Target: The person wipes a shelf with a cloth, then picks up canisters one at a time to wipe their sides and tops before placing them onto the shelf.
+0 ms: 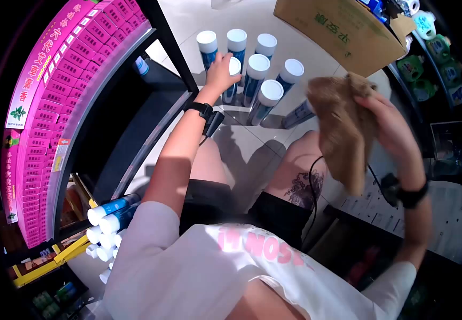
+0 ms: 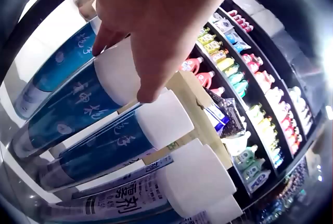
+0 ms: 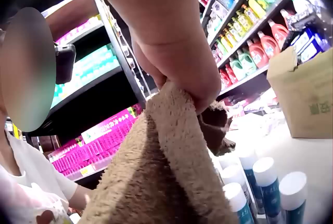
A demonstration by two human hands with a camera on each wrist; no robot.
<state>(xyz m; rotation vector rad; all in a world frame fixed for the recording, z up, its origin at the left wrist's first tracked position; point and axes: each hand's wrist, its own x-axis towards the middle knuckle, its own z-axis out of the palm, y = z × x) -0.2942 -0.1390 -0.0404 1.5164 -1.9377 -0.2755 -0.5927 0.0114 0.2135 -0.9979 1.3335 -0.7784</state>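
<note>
Can with a white cap stands in the left hand's grip

Head view: The can stands upright on the floor, so its long side goes up and down. It is right under the fingers of the left hand, and that hand is the near one. The thumb and fingers are bent around the cap, with just the cap's width between them. The right hand is well apart from the can, off to the right. Its fingers pinch a brown cloth, which hangs down and looks blurry. More cans stand close by, and a big box is past them.

Left wrist view: Here you can see the grip from the side. The thumb is on one side of the cap and a finger is on the other. You can also see the big white writing on the blue label. The cans look slanted in this view.

Right wrist view: This one shows that the cloth is fuzzy and hangs in a fold. The fingertips are hidden, so how tight they squeeze is hard to tell. Some white caps poke up past the cloth.
</note>
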